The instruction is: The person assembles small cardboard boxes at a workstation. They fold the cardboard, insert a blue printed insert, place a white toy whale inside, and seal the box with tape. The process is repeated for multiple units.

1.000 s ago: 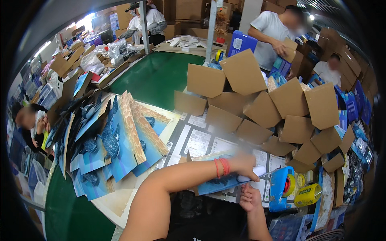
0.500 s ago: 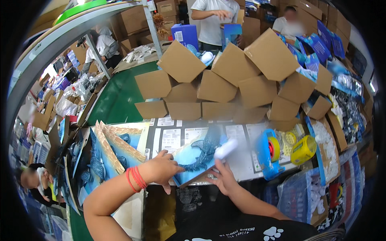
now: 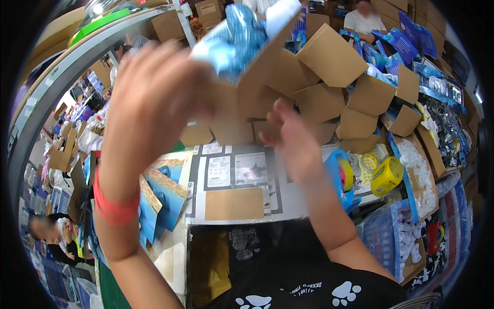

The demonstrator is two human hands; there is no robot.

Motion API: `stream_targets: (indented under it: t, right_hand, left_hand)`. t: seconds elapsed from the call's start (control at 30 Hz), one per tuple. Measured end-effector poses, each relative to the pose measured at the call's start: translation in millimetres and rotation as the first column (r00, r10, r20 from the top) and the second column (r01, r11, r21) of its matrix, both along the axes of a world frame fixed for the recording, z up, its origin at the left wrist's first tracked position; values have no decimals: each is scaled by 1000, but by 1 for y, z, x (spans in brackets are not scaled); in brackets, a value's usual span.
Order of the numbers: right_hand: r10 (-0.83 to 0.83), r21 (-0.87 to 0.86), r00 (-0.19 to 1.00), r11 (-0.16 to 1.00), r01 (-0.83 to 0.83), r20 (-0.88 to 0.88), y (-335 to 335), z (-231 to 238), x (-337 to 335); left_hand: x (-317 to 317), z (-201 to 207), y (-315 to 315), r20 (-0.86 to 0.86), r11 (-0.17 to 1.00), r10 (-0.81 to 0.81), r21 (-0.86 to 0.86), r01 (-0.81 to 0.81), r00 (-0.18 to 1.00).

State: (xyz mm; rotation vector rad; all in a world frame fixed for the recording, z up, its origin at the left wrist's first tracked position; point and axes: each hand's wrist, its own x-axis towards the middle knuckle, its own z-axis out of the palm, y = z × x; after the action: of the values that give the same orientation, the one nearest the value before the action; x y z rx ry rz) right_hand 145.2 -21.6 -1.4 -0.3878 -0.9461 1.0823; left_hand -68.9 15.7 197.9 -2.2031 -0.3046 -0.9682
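Observation:
A blue printed card insert with a dark-blue plush-like figure and a white piece on it is tilted at the top of the pile of folded cardboard inserts. My left hand, with red bands at the wrist, is raised beside this insert. Motion smears its fingers, so its grip cannot be made out. Lower and to the right, my right hand is empty, its fingers apart, in front of the pile. A flat brown cardboard piece lies on the table before me.
Blue inserts with figures lie at the left. To the right are a blue tape dispenser, a yellow tape roll, a box of white bits and a plastic basket. A person sits beyond the pile.
The insert with the blue figure has gone from the table up to the pile. Both hands have risen and moved forward, and the brown cardboard piece now shows on the table.

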Motion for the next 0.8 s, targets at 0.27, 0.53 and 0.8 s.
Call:
stream_targets:
  t: [0.27,0.53,0.8]
  right_hand:
    - [170,-615,981,785,-77,94,-44,-166,-12]
    - [156,-646,978,763,-30,139,-54,-185,13]
    - [193,-624,978,774,-105,75,-50,-200,3]
  left_hand:
    - [176,56,175,-299,907,307,-195,-373,904]
    - [225,24,204,-568,625,271,-510,-590,777]
    - [224,22,208,-292,742,290,-532,-407,911]
